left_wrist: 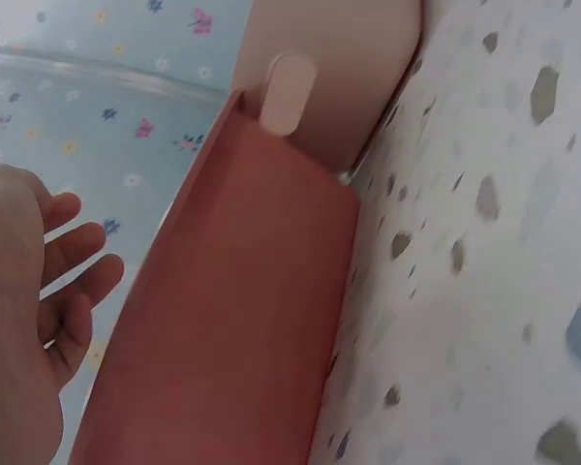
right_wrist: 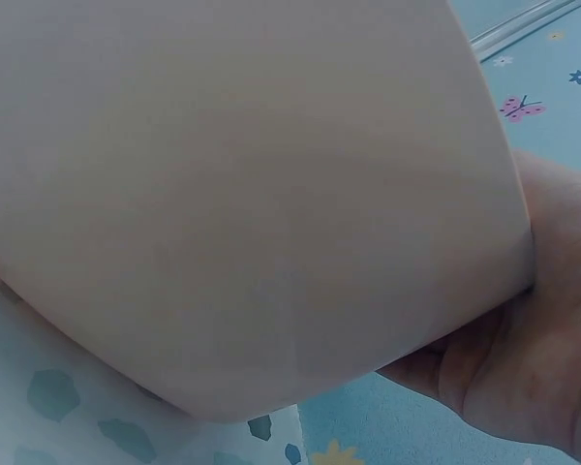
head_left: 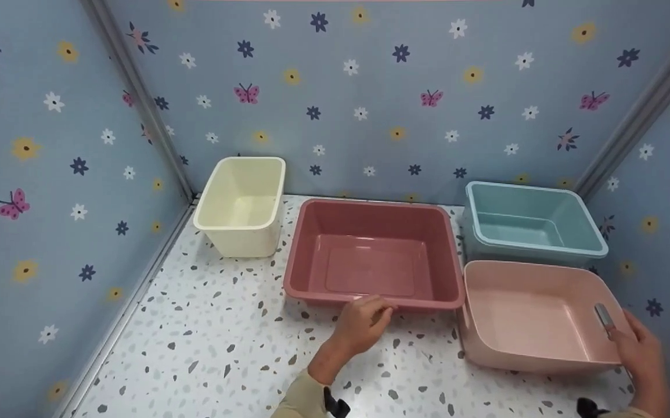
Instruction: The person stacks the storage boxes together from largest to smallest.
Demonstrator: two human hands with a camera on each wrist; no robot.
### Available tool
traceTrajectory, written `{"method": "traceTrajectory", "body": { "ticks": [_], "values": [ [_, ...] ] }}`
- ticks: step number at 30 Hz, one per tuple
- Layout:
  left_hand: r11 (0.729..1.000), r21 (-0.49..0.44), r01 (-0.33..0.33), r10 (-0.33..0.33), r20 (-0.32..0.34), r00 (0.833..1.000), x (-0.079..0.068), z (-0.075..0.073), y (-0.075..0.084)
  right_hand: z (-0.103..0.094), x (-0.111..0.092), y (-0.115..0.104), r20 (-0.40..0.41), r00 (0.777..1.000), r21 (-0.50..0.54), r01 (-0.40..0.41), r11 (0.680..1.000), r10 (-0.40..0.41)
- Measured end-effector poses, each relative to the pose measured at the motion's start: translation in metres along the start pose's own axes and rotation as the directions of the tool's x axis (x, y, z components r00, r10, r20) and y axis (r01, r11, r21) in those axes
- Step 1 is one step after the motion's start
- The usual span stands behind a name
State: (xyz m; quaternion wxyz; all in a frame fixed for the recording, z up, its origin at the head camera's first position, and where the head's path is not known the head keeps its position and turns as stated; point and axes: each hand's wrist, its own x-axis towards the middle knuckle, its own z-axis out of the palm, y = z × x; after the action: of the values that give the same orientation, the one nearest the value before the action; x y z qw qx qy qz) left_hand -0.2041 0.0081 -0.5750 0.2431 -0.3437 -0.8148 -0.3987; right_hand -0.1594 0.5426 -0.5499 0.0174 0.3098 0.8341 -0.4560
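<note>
My right hand (head_left: 640, 345) grips the right end of a light pink plastic bin (head_left: 532, 313), with the thumb by its oval handle slot. In the right wrist view the bin's pale outer wall (right_wrist: 252, 213) fills most of the picture, and part of the hand (right_wrist: 533, 358) is hidden behind its edge. My left hand (head_left: 364, 322) hovers at the front rim of a dark red bin (head_left: 370, 267), fingers loosely curled and holding nothing. From the left wrist, the hand (left_wrist: 29, 300) shows beside the red bin's outer wall (left_wrist: 232, 300).
A cream bin (head_left: 239, 203) stands at the back left. Behind the pink bin, a blue-green bin (head_left: 535, 220) sits in the back right corner. All are on a speckled white tabletop (head_left: 213, 342), enclosed by flower-patterned blue walls (head_left: 335, 116).
</note>
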Motion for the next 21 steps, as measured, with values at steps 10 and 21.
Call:
{"method": "traceTrajectory", "body": {
  "ticks": [10,21],
  "values": [
    [0.961,-0.09,0.262,-0.205,0.407,0.89,0.006,0.035,0.025,0.005,-0.002,-0.002,-0.001,0.999,-0.011,0.045,0.999,-0.045],
    [0.741,-0.264,0.618,-0.357,0.625,0.694,0.014,0.084,0.055,0.002,-0.001,-0.003,-0.018,1.0,0.04,-0.025,0.999,0.025]
  ]
}}
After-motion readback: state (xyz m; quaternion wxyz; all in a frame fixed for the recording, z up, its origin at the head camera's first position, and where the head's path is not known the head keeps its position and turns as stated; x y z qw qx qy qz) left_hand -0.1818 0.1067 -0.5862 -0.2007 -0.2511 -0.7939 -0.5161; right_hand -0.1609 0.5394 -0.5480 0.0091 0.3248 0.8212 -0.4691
